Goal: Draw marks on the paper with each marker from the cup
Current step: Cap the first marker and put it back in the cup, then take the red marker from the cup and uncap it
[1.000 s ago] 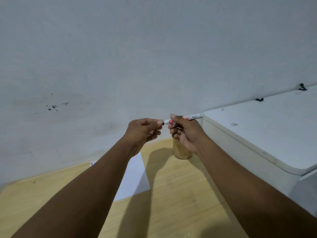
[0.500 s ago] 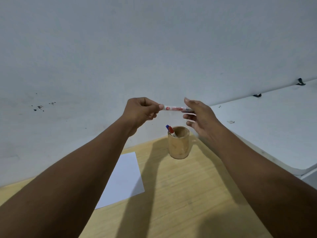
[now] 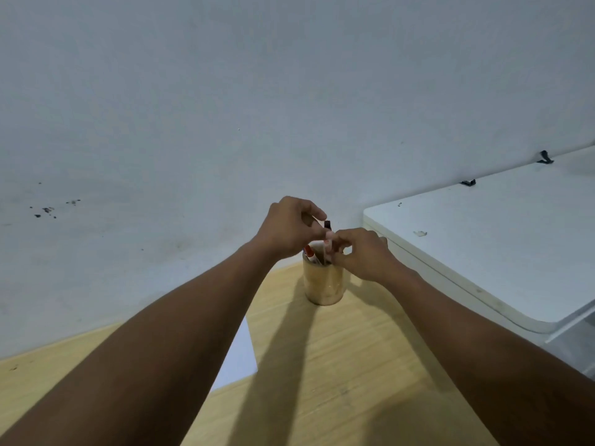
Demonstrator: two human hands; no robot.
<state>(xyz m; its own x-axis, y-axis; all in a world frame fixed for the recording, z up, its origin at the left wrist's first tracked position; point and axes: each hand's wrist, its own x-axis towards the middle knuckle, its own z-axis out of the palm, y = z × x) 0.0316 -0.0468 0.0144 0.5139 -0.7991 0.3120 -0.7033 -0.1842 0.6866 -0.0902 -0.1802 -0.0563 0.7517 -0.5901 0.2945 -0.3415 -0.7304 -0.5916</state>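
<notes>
Both hands meet just above the mouth of a tan wooden cup [image 3: 324,284] standing on the light wooden table [image 3: 354,375], near the far wall [image 3: 225,91]. Left hand [image 3: 289,228] curled, thumb and forefinger pinched on a white marker [image 3: 327,241] with a dark cap, held nearly upright with its lower end inside the cup's rim. Right hand [image 3: 362,254] curled too, fingertips touching the same marker's barrel just right of it; whether actually gripping or only steadying cannot be told. Inside the cup, at its left edge, another marker with a red cap [image 3: 309,251], leaning left; further barrels beside it too shadowed to count. White sheet of paper [image 3: 240,358] flat on the table left of the cup and nearer, well apart from it, mostly hidden under the left forearm. No marks visible on its exposed part. To the right, a white cabinet top [image 3: 499,246] higher than the table, close to the cup, with two small dark clips at its far edge against the wall. Dark specks on the wall at far left.
</notes>
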